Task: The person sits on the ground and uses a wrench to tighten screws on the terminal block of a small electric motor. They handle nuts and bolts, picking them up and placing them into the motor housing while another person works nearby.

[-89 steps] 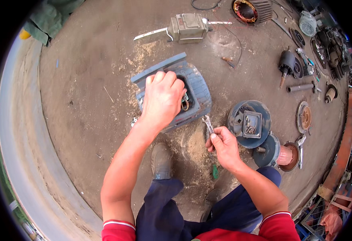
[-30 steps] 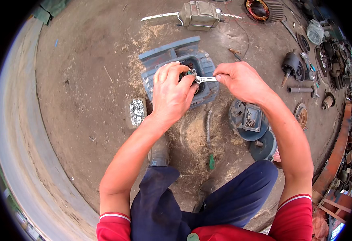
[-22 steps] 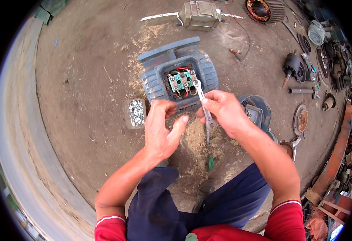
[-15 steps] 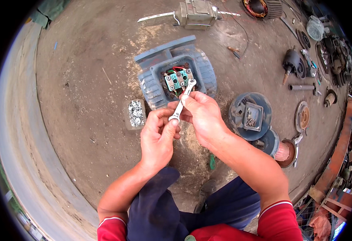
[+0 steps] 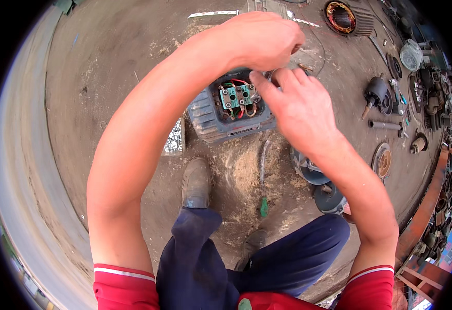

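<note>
Below me stands a blue-grey electric motor [image 5: 205, 121] with its terminal box uncovered. Inside the box is a green terminal block [image 5: 238, 96] with bolts and red and green wires. My left hand [image 5: 273, 41] reaches across over the motor's far side with its fingers curled closed; what they hold, if anything, is hidden. My right hand [image 5: 306, 106] is at the box's right side, thumb and fingers drawn together beside a small grey edge I cannot make out. The wrench does not show clearly; the hands cover that area.
A green-handled tool [image 5: 264, 206] lies on the dirt ground near my boots [image 5: 196, 183]. Left of the motor is a speckled block [image 5: 174, 139]. Round containers [image 5: 330, 198] stand under my right forearm. A wound stator [image 5: 341, 18] and motor parts lie farther right.
Both hands have moved up and right from in front of the motor, the left now stretched across it. The wrench, plainly seen between them before, is no longer clearly visible. The view has shifted.
</note>
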A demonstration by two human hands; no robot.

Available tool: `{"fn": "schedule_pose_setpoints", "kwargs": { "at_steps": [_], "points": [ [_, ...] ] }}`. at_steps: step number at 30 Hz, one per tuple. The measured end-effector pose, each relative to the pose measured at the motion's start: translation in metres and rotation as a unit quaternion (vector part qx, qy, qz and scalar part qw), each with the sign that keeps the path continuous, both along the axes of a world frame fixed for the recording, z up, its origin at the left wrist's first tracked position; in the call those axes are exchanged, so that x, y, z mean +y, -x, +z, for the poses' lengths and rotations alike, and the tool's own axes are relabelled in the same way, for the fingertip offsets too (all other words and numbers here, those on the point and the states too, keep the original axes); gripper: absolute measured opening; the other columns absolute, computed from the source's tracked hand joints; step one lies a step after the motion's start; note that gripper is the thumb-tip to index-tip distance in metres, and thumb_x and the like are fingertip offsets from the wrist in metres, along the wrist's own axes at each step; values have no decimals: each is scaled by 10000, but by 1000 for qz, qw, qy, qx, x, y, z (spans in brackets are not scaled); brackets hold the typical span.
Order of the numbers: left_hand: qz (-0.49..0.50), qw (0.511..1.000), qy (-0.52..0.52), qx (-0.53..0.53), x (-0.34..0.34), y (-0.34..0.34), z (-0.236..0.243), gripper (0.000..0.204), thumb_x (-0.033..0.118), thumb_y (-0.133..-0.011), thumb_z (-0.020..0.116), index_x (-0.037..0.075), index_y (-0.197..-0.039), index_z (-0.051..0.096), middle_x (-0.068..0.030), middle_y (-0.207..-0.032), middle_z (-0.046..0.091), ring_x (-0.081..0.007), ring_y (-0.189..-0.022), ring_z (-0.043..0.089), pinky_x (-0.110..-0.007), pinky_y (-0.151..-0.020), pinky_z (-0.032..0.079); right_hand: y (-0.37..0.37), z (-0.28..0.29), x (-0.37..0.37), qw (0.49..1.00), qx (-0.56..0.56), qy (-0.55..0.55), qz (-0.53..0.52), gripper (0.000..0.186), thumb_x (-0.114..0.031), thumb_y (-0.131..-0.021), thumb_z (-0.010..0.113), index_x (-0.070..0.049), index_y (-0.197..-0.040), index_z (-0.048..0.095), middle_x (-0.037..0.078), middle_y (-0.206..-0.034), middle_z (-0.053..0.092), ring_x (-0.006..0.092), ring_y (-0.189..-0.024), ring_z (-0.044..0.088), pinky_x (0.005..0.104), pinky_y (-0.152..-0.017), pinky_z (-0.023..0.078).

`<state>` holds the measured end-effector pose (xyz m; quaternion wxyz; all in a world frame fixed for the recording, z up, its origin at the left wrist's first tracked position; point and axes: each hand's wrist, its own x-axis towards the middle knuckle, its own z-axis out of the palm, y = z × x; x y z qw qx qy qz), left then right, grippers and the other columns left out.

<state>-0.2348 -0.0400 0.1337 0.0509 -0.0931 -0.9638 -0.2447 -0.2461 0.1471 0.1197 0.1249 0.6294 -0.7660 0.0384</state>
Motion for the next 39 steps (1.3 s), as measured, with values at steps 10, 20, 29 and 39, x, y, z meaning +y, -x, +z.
{"fn": "schedule_pose_setpoints", "kwargs": {
  "at_steps": [10,20,29,39],
  "points": [
    [86,976,-130,153,9,-37,-36,233,190,-946,597,3,-1046,693,-182,-962,685,-363,-867,658,-456,-757,520,17,0,9,986,74,-141,-42,159,-160,-723,693,-69,-852,698,101,-897,624,272,-803,657,388,-677,574],
    [202,812,-526,-152,95,-209,-96,485,155,-1005,674,-7,-1405,453,-75,-1065,667,-136,-889,632,-329,-769,539,-74,-35,10,464,-803,68,-368,223,-218,-1032,640,-29,-915,630,22,-749,649,62,-572,520,231,-520,423],
    [369,686,-625,-48,56,-172,-71,202,133,-1058,556,-6,-1205,556,-18,-843,647,-60,-646,562,-223,-574,467,-75,-38,-30,405,-836,127,-348,285,-319,-1030,630,-54,-932,672,-7,-772,641,71,-620,531,259,-543,421],
    [59,987,-148,1,-21,-30,-28,352,231,-902,531,-55,-1053,671,-198,-931,693,-375,-832,642,-453,-796,508,10,8,-23,992,94,-84,11,255,-155,-801,660,-88,-1047,663,64,-789,661,250,-748,696,397,-600,563]
  ]
}}
